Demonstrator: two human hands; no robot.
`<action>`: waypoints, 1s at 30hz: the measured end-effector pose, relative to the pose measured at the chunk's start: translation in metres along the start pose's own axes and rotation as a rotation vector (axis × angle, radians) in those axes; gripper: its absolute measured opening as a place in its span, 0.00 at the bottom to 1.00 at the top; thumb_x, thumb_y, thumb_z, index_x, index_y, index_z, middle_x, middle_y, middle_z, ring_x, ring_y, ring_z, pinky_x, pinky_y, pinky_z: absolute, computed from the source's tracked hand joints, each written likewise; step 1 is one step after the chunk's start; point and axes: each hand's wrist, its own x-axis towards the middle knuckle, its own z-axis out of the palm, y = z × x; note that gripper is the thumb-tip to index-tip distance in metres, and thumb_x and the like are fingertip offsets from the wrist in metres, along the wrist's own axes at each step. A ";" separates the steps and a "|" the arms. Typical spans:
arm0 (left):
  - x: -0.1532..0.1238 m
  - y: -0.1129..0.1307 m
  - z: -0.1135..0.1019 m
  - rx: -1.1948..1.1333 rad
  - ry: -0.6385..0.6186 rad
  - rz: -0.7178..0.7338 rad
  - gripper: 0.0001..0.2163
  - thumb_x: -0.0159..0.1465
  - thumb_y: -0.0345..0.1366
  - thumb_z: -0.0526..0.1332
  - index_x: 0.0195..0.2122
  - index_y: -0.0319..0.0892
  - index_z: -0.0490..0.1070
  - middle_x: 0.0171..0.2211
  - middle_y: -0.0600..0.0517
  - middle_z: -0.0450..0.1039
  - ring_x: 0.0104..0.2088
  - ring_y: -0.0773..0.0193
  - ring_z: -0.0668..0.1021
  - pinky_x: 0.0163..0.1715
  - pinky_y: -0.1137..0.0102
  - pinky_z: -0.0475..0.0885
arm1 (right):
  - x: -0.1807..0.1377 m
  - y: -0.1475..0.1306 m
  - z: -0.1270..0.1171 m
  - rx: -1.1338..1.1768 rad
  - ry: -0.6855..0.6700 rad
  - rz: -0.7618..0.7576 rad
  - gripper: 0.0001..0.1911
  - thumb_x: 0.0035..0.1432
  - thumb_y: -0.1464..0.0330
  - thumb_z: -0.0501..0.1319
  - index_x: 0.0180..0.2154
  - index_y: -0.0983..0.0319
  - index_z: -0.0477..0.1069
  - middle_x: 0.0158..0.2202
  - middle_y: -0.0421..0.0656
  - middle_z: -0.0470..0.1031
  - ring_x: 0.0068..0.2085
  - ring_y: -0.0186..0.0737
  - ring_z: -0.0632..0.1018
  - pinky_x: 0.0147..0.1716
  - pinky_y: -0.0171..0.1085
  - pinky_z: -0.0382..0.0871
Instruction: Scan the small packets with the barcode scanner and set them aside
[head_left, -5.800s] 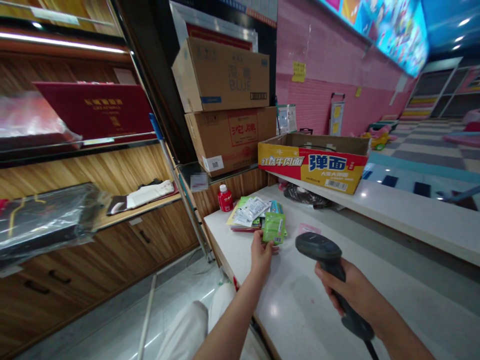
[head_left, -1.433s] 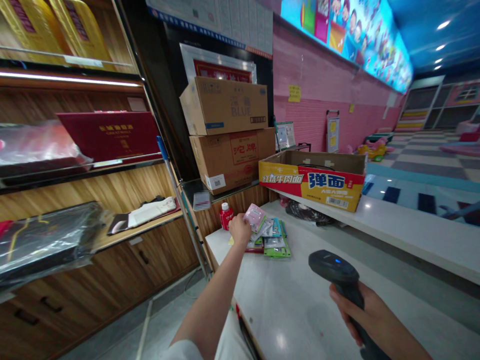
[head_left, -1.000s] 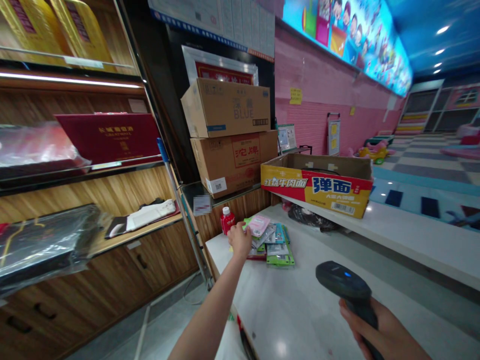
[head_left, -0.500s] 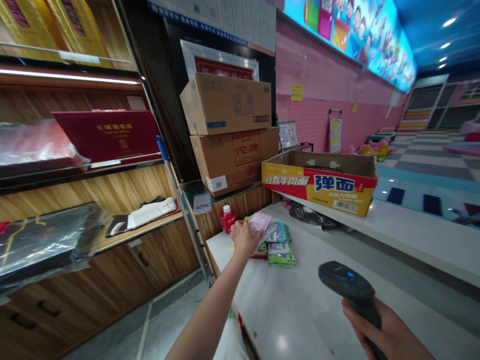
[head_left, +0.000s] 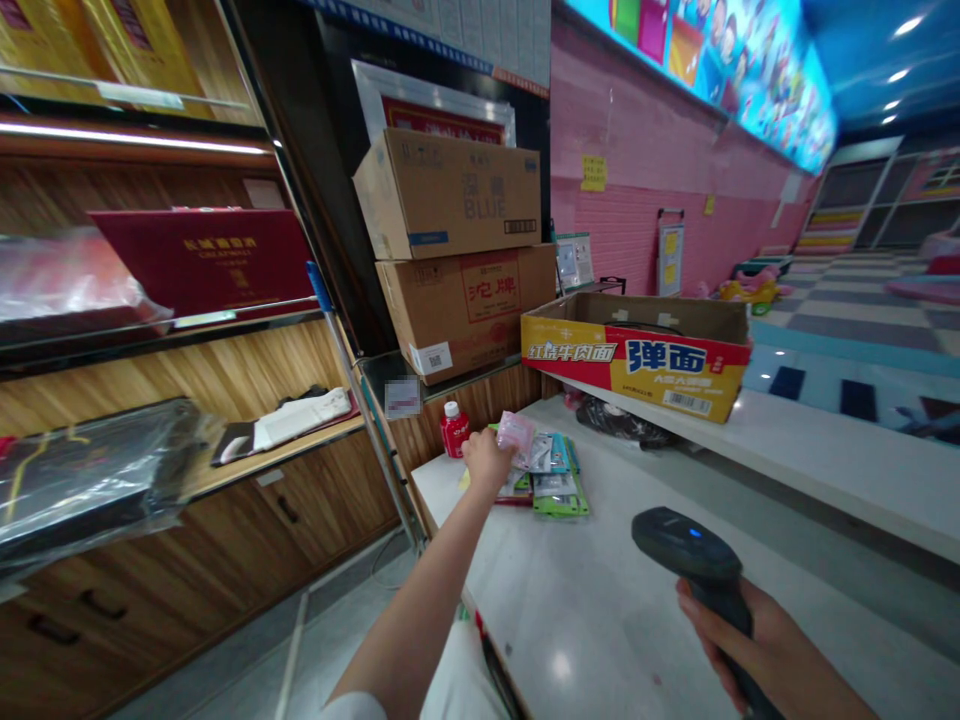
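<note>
My left hand (head_left: 487, 463) reaches to the far end of the white counter (head_left: 577, 590) and is closed on a small pink packet (head_left: 516, 432). Under and beside it lie several flat green and blue packets (head_left: 556, 490), partly hidden by the hand. Just left of these stands a red bottle (head_left: 454, 434) with a white cap. My right hand (head_left: 772, 640) is wrapped round the handle of a black barcode scanner (head_left: 690, 545), held above the counter's near right part. A blue light glows on top of the scanner.
On the raised ledge (head_left: 825, 465) to the right sits an open noodle carton (head_left: 637, 365), with a black bundle (head_left: 619, 422) below it. Two stacked cardboard boxes (head_left: 472, 290) stand behind the bottle. A blue-topped pole (head_left: 352, 370) leans beside wooden shelves (head_left: 247, 360) at left.
The pink packet has tilted upright in my left hand, which stays over the pile. My right hand holds the scanner much as before. The view has shifted slightly.
</note>
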 end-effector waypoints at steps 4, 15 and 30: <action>-0.001 0.005 -0.002 -0.318 0.044 -0.007 0.04 0.59 0.34 0.60 0.34 0.40 0.71 0.35 0.44 0.74 0.39 0.57 0.76 0.38 0.67 0.67 | -0.004 -0.007 0.000 0.038 0.009 -0.014 0.21 0.49 0.51 0.61 0.35 0.61 0.66 0.14 0.32 0.66 0.13 0.33 0.68 0.12 0.33 0.63; -0.121 -0.017 0.061 -1.111 -0.096 -0.033 0.10 0.59 0.45 0.58 0.35 0.44 0.62 0.33 0.51 0.72 0.30 0.62 0.75 0.25 0.69 0.73 | -0.004 -0.003 0.022 0.045 -0.079 -0.010 0.22 0.50 0.53 0.61 0.39 0.62 0.64 0.16 0.30 0.65 0.13 0.31 0.67 0.11 0.30 0.61; -0.137 -0.023 0.068 -1.044 -0.033 -0.100 0.08 0.58 0.40 0.59 0.33 0.41 0.65 0.31 0.52 0.68 0.29 0.64 0.73 0.22 0.71 0.73 | -0.012 -0.012 0.027 -0.012 -0.110 -0.007 0.17 0.50 0.54 0.60 0.34 0.60 0.61 0.14 0.29 0.63 0.13 0.30 0.65 0.12 0.30 0.60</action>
